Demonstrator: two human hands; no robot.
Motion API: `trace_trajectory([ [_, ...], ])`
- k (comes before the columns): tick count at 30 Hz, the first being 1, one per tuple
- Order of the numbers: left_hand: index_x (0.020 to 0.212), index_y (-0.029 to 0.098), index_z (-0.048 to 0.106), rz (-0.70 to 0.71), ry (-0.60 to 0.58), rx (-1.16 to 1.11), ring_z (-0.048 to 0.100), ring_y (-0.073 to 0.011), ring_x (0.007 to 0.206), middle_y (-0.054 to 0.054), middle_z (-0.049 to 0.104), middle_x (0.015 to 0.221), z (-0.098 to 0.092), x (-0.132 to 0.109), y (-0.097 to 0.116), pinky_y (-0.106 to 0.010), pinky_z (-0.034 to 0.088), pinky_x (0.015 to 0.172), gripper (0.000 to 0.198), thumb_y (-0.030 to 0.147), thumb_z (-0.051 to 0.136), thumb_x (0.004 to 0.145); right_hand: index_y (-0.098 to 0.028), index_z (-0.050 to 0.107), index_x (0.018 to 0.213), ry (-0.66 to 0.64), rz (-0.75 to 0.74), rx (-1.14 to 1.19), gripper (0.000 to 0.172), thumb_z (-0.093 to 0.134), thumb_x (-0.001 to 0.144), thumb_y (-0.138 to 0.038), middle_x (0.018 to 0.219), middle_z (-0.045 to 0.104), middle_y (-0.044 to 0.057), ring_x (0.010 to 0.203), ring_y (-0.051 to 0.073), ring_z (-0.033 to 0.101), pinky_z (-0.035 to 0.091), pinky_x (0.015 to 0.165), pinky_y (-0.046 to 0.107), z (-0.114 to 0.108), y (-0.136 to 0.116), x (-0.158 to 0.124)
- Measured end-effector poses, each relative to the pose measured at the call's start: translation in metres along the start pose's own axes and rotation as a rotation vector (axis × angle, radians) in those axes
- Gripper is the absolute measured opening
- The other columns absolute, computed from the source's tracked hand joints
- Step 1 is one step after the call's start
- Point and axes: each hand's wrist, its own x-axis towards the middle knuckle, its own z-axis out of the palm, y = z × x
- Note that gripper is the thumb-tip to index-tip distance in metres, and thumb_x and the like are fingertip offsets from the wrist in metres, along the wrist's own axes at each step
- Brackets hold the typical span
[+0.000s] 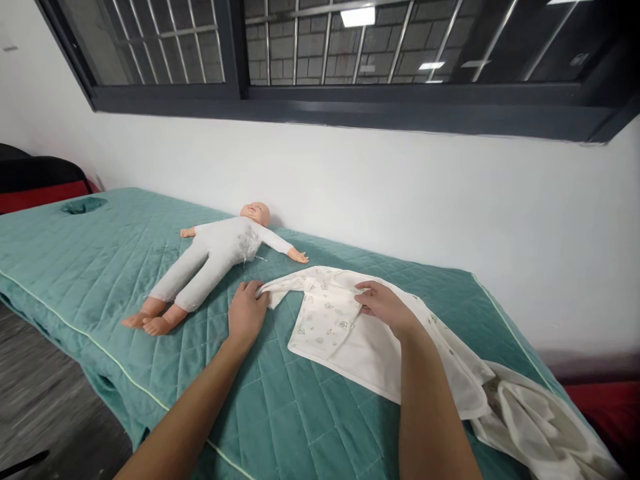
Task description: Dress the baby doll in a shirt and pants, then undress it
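On the green quilted table (280,413), the left hand (246,312) pinches the sleeve end of a small printed baby shirt (325,313) between fingers and thumb. The right hand (384,305) lies on the shirt's middle, fingertips closed on a fold of the cloth. The shirt rests spread on a white blanket (450,373) that trails off to the right. Farther back, a doll (215,257) in white lies face up near the wall (400,200).
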Motion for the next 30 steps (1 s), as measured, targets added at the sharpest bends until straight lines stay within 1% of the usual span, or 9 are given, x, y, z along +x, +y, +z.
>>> trace_trajectory([
  [3, 0.107, 0.022, 0.07, -0.026, 0.062, -0.149, 0.065, -0.0231, 0.088, -0.007, 0.07, 0.098, 0.001, 0.006, -0.005, -0.035, 0.05, 0.083, 0.03, 0.034, 0.05, 0.088, -0.021, 0.066, 0.104, -0.06, -0.012, 0.215, 0.035, 0.071, 0.07, -0.026, 0.081, 0.063, 0.001, 0.077, 0.017, 0.064, 0.056, 0.069, 0.029, -0.003, -0.007, -0.007],
  [5, 0.105, 0.021, 0.072, -0.033, 0.087, -0.261, 0.066, -0.022, 0.089, -0.006, 0.073, 0.1, 0.001, 0.012, -0.006, -0.034, 0.05, 0.085, 0.03, 0.033, 0.051, 0.087, -0.022, 0.066, 0.107, -0.092, -0.009, 0.254, 0.039, 0.073, 0.069, -0.027, 0.083, 0.063, 0.002, 0.078, 0.017, 0.064, 0.057, 0.068, 0.028, -0.007, -0.01, -0.011],
  [9, 0.105, 0.019, 0.073, 0.042, 0.169, -0.408, 0.066, -0.0198, 0.096, -0.005, 0.072, 0.108, 0.001, 0.027, -0.008, -0.032, 0.05, 0.093, 0.032, 0.026, 0.049, 0.086, -0.023, 0.064, 0.112, -0.11, 0.09, 0.159, 0.043, 0.074, 0.072, -0.032, 0.08, 0.065, 0.001, 0.073, 0.015, 0.064, 0.057, 0.065, 0.028, -0.01, -0.006, -0.011],
  [12, 0.104, 0.018, 0.073, 0.101, 0.209, -0.379, 0.064, -0.0196, 0.105, -0.006, 0.07, 0.113, 0.005, 0.04, -0.012, -0.032, 0.048, 0.099, 0.034, 0.02, 0.044, 0.085, -0.022, 0.065, 0.107, -0.078, 0.144, 0.065, 0.036, 0.07, 0.077, -0.041, 0.079, 0.068, 0.003, 0.069, 0.015, 0.065, 0.057, 0.062, 0.028, -0.003, 0.0, -0.005],
  [17, 0.116, 0.013, 0.067, -0.016, 0.15, -0.242, 0.061, -0.0221, 0.114, -0.012, 0.065, 0.123, 0.016, 0.049, -0.021, -0.034, 0.045, 0.104, 0.046, 0.007, 0.04, 0.08, -0.02, 0.064, 0.1, 0.023, 0.091, -0.007, 0.035, 0.069, 0.079, -0.046, 0.073, 0.069, 0.003, 0.062, 0.015, 0.064, 0.054, 0.059, 0.028, 0.015, 0.007, 0.011],
  [19, 0.123, 0.014, 0.062, -0.049, 0.089, -0.21, 0.061, -0.0231, 0.114, -0.012, 0.066, 0.123, 0.019, 0.049, -0.02, -0.036, 0.045, 0.103, 0.044, 0.014, 0.039, 0.086, -0.02, 0.065, 0.1, 0.055, 0.053, -0.067, 0.037, 0.068, 0.078, -0.05, 0.07, 0.069, 0.003, 0.063, 0.017, 0.065, 0.052, 0.061, 0.029, 0.02, 0.008, 0.015],
  [22, 0.129, 0.016, 0.058, -0.078, 0.014, -0.053, 0.057, -0.0293, 0.119, -0.014, 0.064, 0.125, 0.022, 0.05, -0.015, -0.044, 0.044, 0.102, 0.043, 0.035, 0.045, 0.092, -0.021, 0.067, 0.097, 0.124, 0.016, -0.204, 0.04, 0.064, 0.079, -0.056, 0.071, 0.068, 0.003, 0.069, 0.02, 0.064, 0.05, 0.067, 0.03, 0.025, 0.009, 0.018],
  [26, 0.123, 0.022, 0.062, -0.064, -0.023, 0.074, 0.052, -0.0359, 0.122, -0.014, 0.061, 0.129, 0.025, 0.056, -0.014, -0.052, 0.041, 0.101, 0.042, 0.039, 0.057, 0.084, -0.018, 0.067, 0.104, 0.109, -0.019, -0.258, 0.035, 0.065, 0.078, -0.04, 0.085, 0.07, 0.006, 0.073, 0.019, 0.063, 0.047, 0.071, 0.03, 0.029, 0.008, 0.016],
  [30, 0.111, 0.021, 0.067, -0.032, 0.017, -0.079, 0.06, -0.0265, 0.11, -0.009, 0.065, 0.119, 0.029, 0.068, -0.021, -0.04, 0.046, 0.096, 0.03, 0.024, 0.052, 0.086, -0.02, 0.064, 0.116, 0.01, -0.047, -0.159, 0.042, 0.063, 0.074, -0.023, 0.107, 0.069, 0.006, 0.065, 0.012, 0.061, 0.048, 0.064, 0.025, 0.028, 0.005, 0.009],
])
